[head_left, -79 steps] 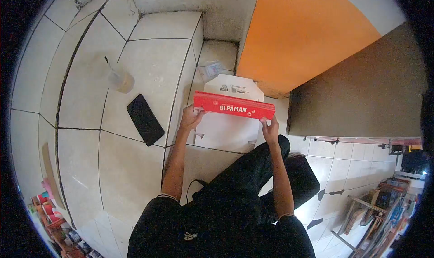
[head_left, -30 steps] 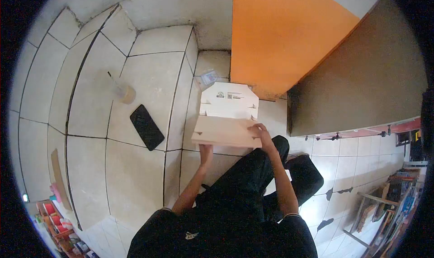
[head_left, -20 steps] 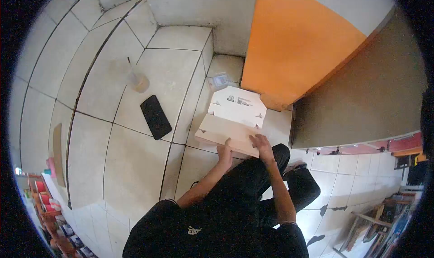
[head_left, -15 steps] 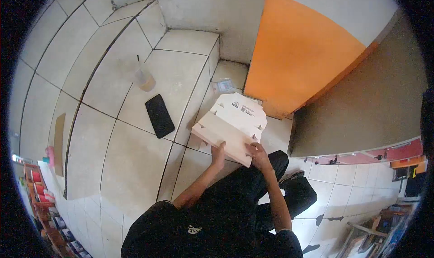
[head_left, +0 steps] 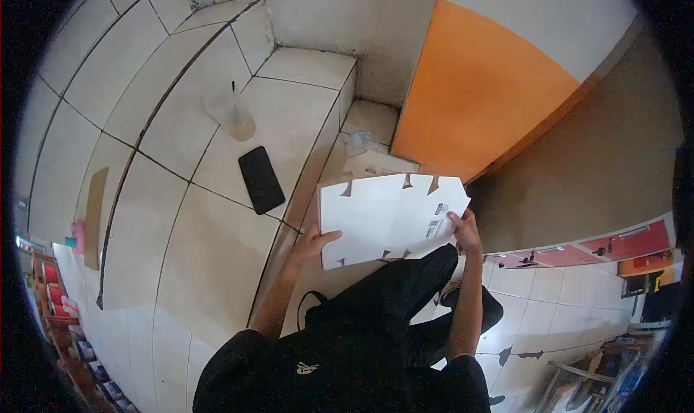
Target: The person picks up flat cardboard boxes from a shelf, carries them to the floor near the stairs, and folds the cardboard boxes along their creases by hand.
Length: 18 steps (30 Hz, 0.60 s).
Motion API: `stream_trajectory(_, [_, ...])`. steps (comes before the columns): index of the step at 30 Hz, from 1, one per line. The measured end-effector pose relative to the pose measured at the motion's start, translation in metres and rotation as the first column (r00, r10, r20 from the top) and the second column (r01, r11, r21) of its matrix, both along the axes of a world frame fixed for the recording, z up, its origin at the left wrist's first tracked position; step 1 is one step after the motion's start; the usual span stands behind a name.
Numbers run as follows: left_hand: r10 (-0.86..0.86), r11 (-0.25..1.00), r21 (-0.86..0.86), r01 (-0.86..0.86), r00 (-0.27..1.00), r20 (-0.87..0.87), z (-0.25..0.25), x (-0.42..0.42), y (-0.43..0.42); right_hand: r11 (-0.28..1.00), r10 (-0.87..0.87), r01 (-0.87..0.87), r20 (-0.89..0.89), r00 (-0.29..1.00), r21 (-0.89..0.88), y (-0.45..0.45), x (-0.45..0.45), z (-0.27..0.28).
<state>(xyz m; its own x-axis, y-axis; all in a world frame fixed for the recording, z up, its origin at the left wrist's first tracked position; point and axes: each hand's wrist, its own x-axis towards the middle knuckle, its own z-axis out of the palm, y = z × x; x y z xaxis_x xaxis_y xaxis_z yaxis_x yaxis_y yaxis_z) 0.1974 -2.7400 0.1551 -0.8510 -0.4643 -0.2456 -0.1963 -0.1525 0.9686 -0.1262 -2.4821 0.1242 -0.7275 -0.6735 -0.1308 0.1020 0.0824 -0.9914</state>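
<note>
A flat white cardboard box blank [head_left: 383, 214] with cut notches and black print is held up in front of my knees. My left hand [head_left: 315, 242] grips its left edge, thumb on the upper face. At the opposite end my right hand [head_left: 465, 228] grips the printed edge, thumb on top and the other fingers hidden behind. Beyond it, partly covered, a second printed white cardboard piece [head_left: 372, 167] lies on the floor.
On the tiled step to my left lie a black phone [head_left: 262, 180] and a clear plastic cup [head_left: 241, 124] with a straw. A small clear plastic packet [head_left: 358, 142] sits near the orange wall [head_left: 484, 87]. A cardboard strip [head_left: 95, 218] lies far left.
The cardboard blank has been turned and lifted, so its printed white face now shows. My hands have moved apart to its opposite ends, the right one going farther right.
</note>
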Motion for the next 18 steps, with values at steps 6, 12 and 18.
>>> stream_trajectory(6, [-0.027, 0.922, -0.387, -0.007, 0.996, -0.083, -0.02, -0.048, -0.03, 0.986, -0.13, 0.125, -0.038, 0.991, -0.111, 0.007, 0.011, 0.01])
stream_trajectory(12, [0.232, 0.798, -0.499, -0.336, 0.937, -0.26, -0.003, -0.084, -0.031, 0.953, -0.278, 0.245, -0.189, 0.942, -0.179, -0.008, 0.023, -0.002])
stream_trajectory(18, [0.317, 0.811, -0.438, -0.389, 0.92, -0.23, -0.04, -0.087, -0.031, 0.987, -0.159, 0.155, -0.156, 0.975, -0.039, -0.003, 0.03, -0.027])
